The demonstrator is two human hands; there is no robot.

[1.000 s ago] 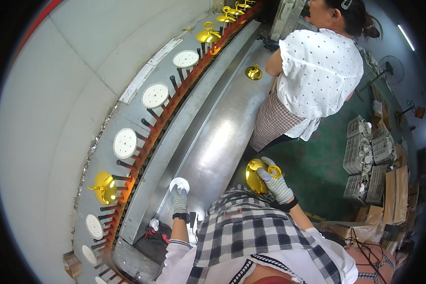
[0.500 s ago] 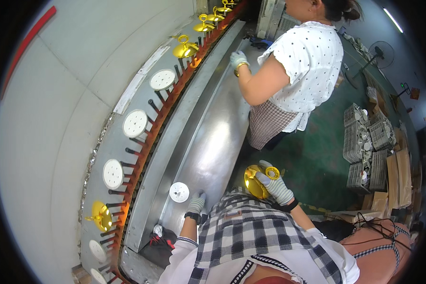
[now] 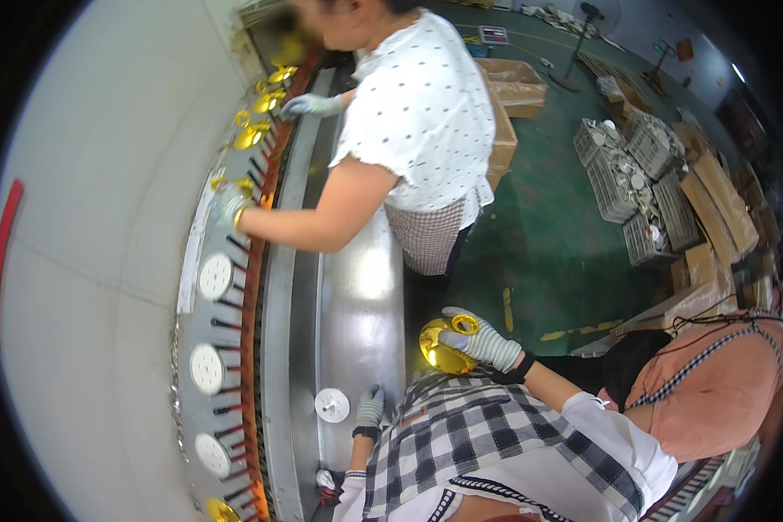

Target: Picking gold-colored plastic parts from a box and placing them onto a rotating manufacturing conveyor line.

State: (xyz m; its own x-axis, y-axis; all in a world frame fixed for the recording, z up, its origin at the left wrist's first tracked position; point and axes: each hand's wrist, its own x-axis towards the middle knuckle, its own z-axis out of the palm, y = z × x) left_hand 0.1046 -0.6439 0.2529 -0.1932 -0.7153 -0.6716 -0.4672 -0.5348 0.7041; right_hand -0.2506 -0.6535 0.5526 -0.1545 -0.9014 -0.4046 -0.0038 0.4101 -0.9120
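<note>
My right hand (image 3: 489, 345), in a striped knit glove, is closed on a shiny gold dome-shaped piece (image 3: 445, 351) with a gold ring on it, above my checked apron. My left hand (image 3: 371, 407), gloved too, lies at the edge of the metal worktop (image 3: 363, 304) with its fingers stretched out and nothing visible in them. Just left of it, a white disc with small holes (image 3: 331, 405) rests on the metal.
Along the left runs a line of dark upright pegs (image 3: 230, 325) carrying white discs (image 3: 207, 369) and gold pieces (image 3: 252, 136). A co-worker in a dotted shirt (image 3: 426, 113) reaches across it. Grey crates (image 3: 613, 187) and cardboard (image 3: 718, 213) stand at right.
My view has turned, so the peg line looks more upright. The co-worker has leaned in and put a gloved hand to a gold piece on the line. My right hand still holds its gold piece.
</note>
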